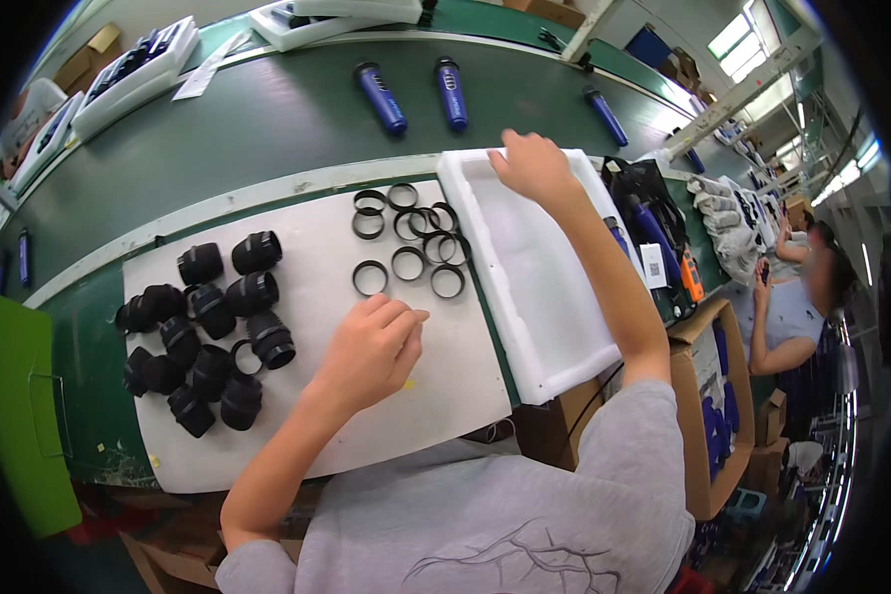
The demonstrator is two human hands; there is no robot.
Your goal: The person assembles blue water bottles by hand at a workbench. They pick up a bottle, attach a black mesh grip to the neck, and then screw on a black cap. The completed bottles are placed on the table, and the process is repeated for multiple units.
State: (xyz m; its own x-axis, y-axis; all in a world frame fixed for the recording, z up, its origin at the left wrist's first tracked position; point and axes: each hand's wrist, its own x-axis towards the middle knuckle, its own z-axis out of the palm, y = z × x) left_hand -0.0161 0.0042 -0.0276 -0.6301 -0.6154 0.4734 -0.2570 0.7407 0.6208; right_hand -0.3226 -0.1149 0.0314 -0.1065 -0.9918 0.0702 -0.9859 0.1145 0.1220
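Observation:
My left hand (371, 345) hovers over a white mat (366, 436), its fingers curled together with nothing visible in them. Just beyond it lie several thin black rings (370, 278), some overlapping. Farther left on the mat is a loose group of black ribbed cylindrical caps (213, 309). My right hand (533, 166) reaches over the far end of a white foam tray (525, 342), thumb and forefinger apart and holding nothing. Past that hand, on a dark green conveyor belt, lie two blue flashlight-shaped cylinders with black ends, one blue cylinder (451, 94) closer to it.
Another blue cylinder (605, 116) lies farther right on the belt (267, 129). A black bag (639, 188) and an orange-and-black tool (691, 275) sit right of the tray. Below them stands a cardboard box (703, 495) of blue parts. A green bin (20, 396) is at left; a co-worker (792, 307) sits at right.

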